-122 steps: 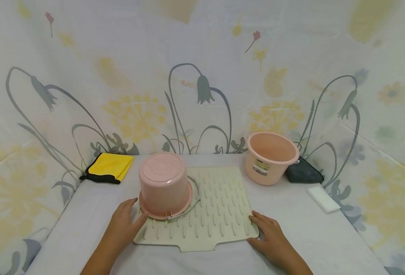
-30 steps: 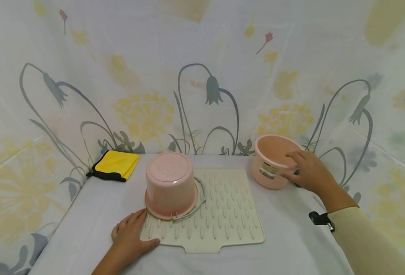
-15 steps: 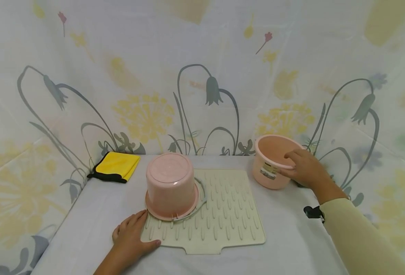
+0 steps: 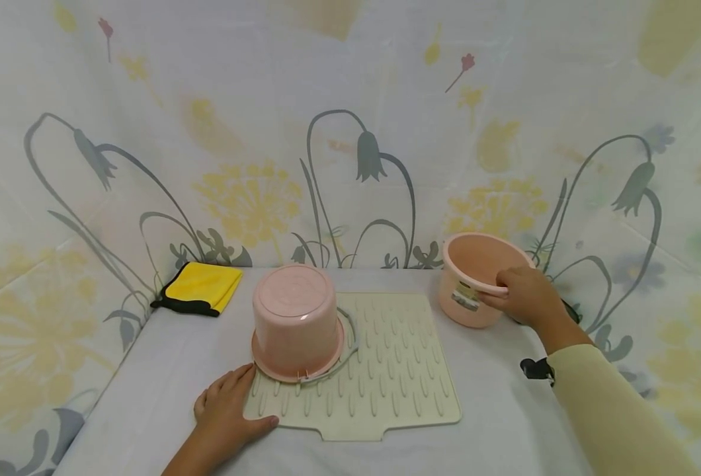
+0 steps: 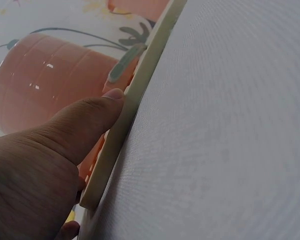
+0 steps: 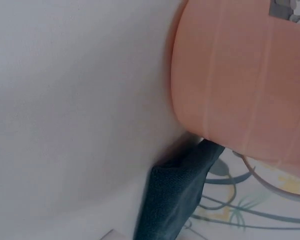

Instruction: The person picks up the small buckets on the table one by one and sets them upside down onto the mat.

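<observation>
On the left half of a cream drain board [image 4: 398, 370] with raised ridges stands a pale pink bucket [image 4: 293, 324], upside down, its grey handle lying on the board. My left hand [image 4: 222, 410] rests at the board's near left corner, fingers along the side; in the left wrist view its thumb [image 5: 102, 107] lies straight against the edge. At the back right a second, peach bucket [image 4: 472, 317] stands upright with a label on its side. My right hand [image 4: 529, 297] pinches its rim, fingers inside and thumb outside. In the right wrist view only the bucket's side shows.
A folded yellow cloth [image 4: 202, 284] with black trim lies at the back left. Behind the peach bucket sits a dark fabric item [image 6: 175, 187], mostly hidden in the head view. A flower-printed sheet [image 4: 350, 198] rises behind the white table [image 4: 505, 396].
My right hand has left the board's right edge, reached the peach bucket and closed on its rim. The left hand has shifted to the near left corner, then stayed. Both buckets look unmoved.
</observation>
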{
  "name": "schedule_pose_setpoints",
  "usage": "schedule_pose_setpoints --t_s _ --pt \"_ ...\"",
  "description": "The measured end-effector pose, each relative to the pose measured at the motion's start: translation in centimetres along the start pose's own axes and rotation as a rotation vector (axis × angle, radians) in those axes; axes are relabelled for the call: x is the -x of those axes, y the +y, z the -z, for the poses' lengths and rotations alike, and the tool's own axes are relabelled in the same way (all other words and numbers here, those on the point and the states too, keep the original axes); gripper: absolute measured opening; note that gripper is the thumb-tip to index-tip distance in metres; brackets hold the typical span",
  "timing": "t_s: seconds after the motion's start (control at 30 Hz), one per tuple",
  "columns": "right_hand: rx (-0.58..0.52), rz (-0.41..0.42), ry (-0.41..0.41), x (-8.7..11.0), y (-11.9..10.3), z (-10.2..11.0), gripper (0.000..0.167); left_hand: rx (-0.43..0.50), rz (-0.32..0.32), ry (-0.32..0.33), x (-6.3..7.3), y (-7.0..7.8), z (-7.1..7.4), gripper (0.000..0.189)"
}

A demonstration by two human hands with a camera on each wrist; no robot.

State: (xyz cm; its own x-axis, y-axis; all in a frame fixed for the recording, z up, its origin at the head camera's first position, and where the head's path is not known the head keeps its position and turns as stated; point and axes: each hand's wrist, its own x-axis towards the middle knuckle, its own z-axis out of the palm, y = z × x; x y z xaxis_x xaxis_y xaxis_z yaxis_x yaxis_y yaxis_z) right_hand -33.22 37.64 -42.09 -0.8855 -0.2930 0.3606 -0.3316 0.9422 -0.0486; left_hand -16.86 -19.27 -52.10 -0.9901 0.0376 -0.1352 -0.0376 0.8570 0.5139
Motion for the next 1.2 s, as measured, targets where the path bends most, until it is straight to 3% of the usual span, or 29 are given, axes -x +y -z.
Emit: schedule_pose_setpoints --t_s 0.3,0.6,1.2 --pt "0.049 0.068 0.130 0.4 -0.5 -0.7 0.059 0.004 0.003 -0.006 0.1 -0.1 0.0 0.123" --pt "0.095 0.220 0.351 0.8 -1.1 -1.1 0.069 0.004 0.001 -0.006 0.1 -0.2 -0.1 0.123" --pt "0.132 0.331 0.572 1.0 -3.3 0.3 0.071 0.001 0.004 -0.012 -0.1 -0.2 -0.1 0.124"
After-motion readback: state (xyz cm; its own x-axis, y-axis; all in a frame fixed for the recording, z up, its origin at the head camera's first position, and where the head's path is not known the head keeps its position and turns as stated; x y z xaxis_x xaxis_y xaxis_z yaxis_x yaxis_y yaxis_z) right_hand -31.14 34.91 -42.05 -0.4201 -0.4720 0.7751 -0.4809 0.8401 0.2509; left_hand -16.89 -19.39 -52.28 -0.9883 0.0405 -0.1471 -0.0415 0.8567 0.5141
